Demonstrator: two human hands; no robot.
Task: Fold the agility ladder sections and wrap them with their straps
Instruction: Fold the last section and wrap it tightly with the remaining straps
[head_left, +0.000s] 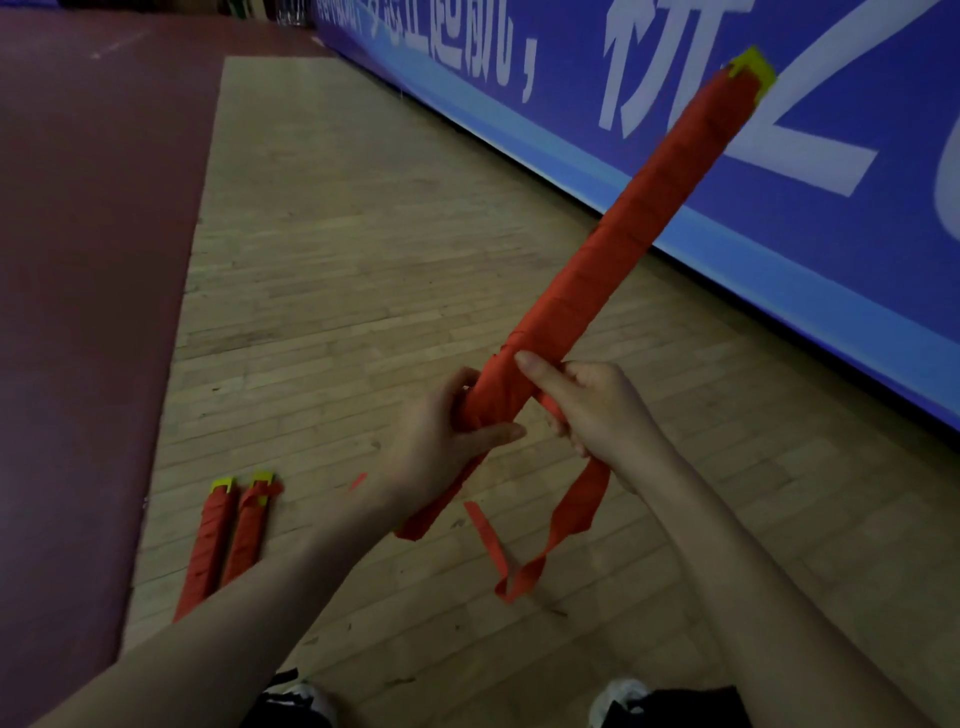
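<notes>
A long bundle of folded agility ladder rungs (618, 249), wound in orange strap with yellow rung ends showing at its far tip, slants up to the right in front of me. My left hand (441, 441) grips the bundle near its lower end, fingers curled round it. My right hand (597, 405) pinches the loose orange strap (571, 514) right beside the bundle, thumb lying along the wrapping. The strap's free tail hangs down from this hand and loops above the floor.
Two wrapped ladder bundles (223, 535) lie side by side on the wooden floor (363, 234) at lower left. A dark red mat (88, 260) borders the floor on the left. A blue banner wall (727, 130) runs along the right. My shoes (618, 696) show at the bottom.
</notes>
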